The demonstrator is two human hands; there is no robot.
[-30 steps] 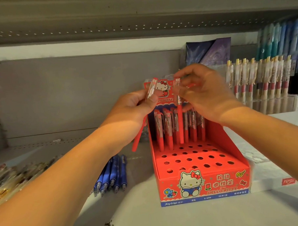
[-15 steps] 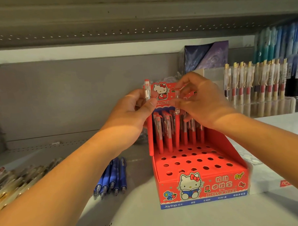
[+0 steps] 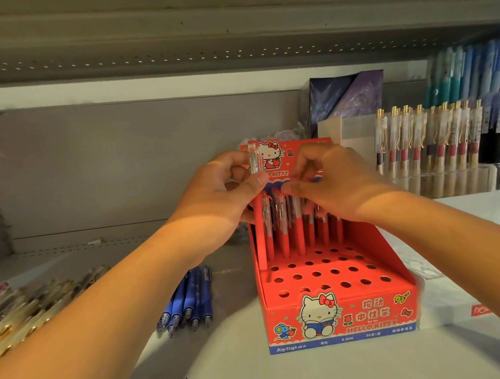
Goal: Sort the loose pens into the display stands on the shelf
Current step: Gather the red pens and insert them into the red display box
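Over the stand (image 3: 373, 241), left hand (image 3: 220, 196) pinches a red pen (image 3: 261, 240), right hand (image 3: 334, 182) grips a second pen (image 3: 299, 233); lower each straight into holes.

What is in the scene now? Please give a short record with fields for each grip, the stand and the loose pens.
red stand: pens at the back, front holes empty
left grip: pinches a red pen, upright at the stand's left edge
right grip: pinches a second red pen, upright among those at the back
blue pens: loose on the shelf, left of the stand
gold pens: loose, blurred, at far left
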